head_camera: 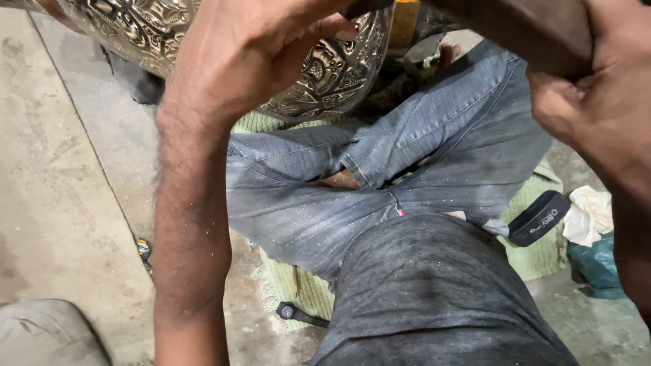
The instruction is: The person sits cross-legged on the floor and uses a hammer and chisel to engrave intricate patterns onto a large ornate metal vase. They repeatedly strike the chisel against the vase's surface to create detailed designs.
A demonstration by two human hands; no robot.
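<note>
Up close, the left hand curls its fingers around a thin dark tool, pressing on the shiny round brass pot with raised patterns above the grey jeans. At right, the right hand grips a thick brown wooden handle.

Bare grey concrete floor, dusty and seamed, under a green woven mat, with a white rag and teal bag at right.
</note>
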